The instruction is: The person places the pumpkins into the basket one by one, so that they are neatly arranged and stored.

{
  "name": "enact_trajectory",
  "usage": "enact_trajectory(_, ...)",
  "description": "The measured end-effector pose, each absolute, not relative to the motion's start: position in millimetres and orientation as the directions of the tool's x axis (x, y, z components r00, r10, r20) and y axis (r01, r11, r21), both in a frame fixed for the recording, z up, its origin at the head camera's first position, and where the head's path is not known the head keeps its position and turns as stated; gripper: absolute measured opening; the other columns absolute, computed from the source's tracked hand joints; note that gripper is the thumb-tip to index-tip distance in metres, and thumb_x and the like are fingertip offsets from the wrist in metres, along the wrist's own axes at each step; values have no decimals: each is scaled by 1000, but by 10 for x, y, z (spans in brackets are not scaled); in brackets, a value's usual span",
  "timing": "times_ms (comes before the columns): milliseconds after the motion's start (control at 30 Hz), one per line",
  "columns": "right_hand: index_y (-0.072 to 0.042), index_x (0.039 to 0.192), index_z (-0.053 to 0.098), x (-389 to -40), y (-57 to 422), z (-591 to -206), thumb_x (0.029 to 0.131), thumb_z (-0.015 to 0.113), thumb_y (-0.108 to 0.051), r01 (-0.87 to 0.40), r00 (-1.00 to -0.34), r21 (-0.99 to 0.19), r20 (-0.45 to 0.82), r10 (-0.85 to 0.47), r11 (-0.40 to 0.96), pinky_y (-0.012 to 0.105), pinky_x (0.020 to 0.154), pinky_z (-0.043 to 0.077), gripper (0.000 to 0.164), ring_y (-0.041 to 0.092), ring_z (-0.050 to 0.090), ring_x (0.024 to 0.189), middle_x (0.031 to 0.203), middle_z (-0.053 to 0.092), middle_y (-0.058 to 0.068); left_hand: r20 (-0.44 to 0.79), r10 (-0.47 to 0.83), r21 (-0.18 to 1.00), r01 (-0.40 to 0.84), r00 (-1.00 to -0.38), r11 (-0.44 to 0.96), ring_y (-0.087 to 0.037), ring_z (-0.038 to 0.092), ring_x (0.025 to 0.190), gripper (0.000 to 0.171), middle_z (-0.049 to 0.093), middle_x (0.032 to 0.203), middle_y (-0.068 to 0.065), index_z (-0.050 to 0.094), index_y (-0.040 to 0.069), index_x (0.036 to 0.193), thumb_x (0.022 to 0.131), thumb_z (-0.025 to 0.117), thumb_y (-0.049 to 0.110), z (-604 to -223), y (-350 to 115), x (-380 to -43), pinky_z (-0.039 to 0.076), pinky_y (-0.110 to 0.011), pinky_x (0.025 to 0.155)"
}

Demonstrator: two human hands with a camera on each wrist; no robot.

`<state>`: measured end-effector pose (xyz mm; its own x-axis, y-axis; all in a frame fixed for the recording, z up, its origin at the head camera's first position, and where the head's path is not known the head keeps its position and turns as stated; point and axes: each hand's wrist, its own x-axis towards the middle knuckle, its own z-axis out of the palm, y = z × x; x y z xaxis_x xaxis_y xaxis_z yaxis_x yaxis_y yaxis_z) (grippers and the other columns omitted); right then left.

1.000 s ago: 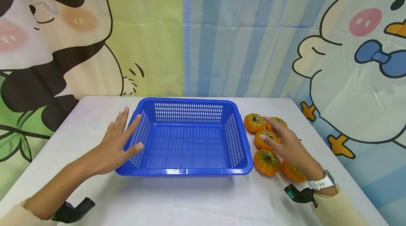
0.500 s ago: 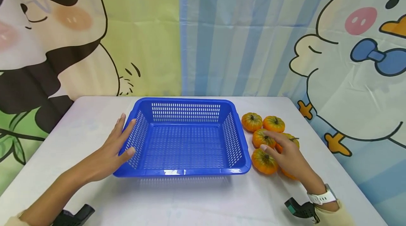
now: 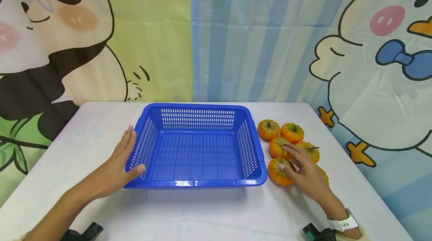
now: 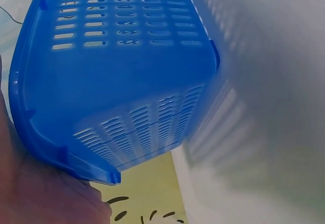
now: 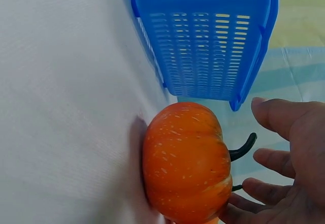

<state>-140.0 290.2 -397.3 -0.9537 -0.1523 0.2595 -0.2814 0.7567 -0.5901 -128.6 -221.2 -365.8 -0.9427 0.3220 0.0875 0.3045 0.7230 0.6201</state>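
A blue plastic basket (image 3: pixel 195 183) with slotted walls stands on the table, holding nothing. My left hand (image 3: pixel 116 169) rests along its left rim, fingers straight and thumb over the front left corner; in the left wrist view the palm lies against the rim. To the basket's right sit several small orange pumpkins in a cluster. My right hand (image 3: pixel 305 173) hovers over them with loosely bent fingers, nearest the front left pumpkin (image 3: pixel 278 172). In the right wrist view, a pumpkin (image 5: pixel 185 163) with a dark stem (image 5: pixel 244 148) is beside the spread fingers, not gripped.
A white cloth covers the table (image 3: pixel 195 218). Behind hangs a printed curtain (image 3: pixel 236 38) with cartoon animals. Other pumpkins stand at the back right, such as the rear left pumpkin (image 3: pixel 268 129) and a pumpkin with a long stem (image 3: pixel 311 151). The right wrist wears a white watch (image 3: pixel 342 223).
My right hand has drawn back toward me, from the rear pumpkins to the front left one. The left hand has slid slightly nearer along the basket's rim. The pumpkins stay put.
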Motion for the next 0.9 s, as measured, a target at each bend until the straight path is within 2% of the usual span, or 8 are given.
enact_trajectory(100, -1, 137, 53, -1385, 2897, -3994, 89, 73, -17, -290, -951, -592, 270, -153, 752, 49, 94, 43, 54, 42, 46, 126, 145, 40, 18, 87, 315, 637, 296, -945, 712, -38, -13, 144, 103, -20, 160, -5, -10, 9, 155, 91, 62, 46, -3691, -2215, -1283, 9, -76, 101)
enact_trajectory(200, -2, 135, 55, -1385, 2904, -4014, 88, 74, -17, -300, -946, -592, 288, -151, 748, 49, 93, 43, 52, 41, 47, 125, 144, 41, 17, 90, 317, 645, 298, -944, 704, -40, -8, 145, 110, -17, 161, -4, -8, 8, 155, 86, 70, 43, -3710, -2218, -1293, 13, -75, 102)
enact_trajectory(333, -2, 132, 58, -1386, 2914, -4036, 86, 76, -13, -301, -943, -597, 303, -139, 743, 50, 93, 43, 50, 37, 50, 120, 133, 47, 15, 95, 324, 645, 306, -941, 700, -46, 0, 144, 117, -16, 161, -4, -4, 5, 155, 79, 77, 40, -3723, -2222, -1301, 20, -76, 99)
enact_trajectory(400, -3, 129, 60, -1387, 2916, -4045, 84, 78, -11, -297, -942, -581, 306, -134, 758, 50, 92, 47, 49, 32, 53, 115, 127, 51, 12, 99, 325, 647, 309, -941, 697, -47, 2, 143, 120, -16, 161, -4, -4, 4, 155, 76, 79, 41, -3729, -2224, -1303, 21, -76, 99)
enact_trajectory(567, -9, 122, 66, -1396, 2926, -4067, 81, 80, -11, -275, -952, -539, 267, -148, 796, 39, 81, 54, 44, 22, 57, 102, 120, 62, 7, 107, 317, 643, 309, -942, 701, -45, 2, 144, 126, -15, 161, -3, -5, 5, 155, 72, 82, 41, -3730, -2216, -1304, 22, -75, 99)
enact_trajectory(733, -9, 120, 69, -1407, 2932, -4085, 83, 78, -13, -235, -966, -545, 226, -129, 805, 26, 67, 49, 38, 20, 55, 91, 119, 64, 8, 92, 295, 640, 283, -951, 714, -45, 2, 144, 127, -16, 161, -2, -6, 8, 155, 71, 83, 43, -3725, -2205, -1294, 22, -76, 99)
enact_trajectory(900, -7, 119, 70, -1395, 2939, -4108, 87, 74, -13, -212, -969, -553, 223, -102, 806, 23, 59, 44, 32, 19, 51, 81, 119, 63, 10, 93, 285, 655, 274, -954, 704, -46, 2, 144, 128, -15, 161, -1, -7, 11, 155, 71, 83, 42, -3737, -2196, -1291, 21, -77, 98)
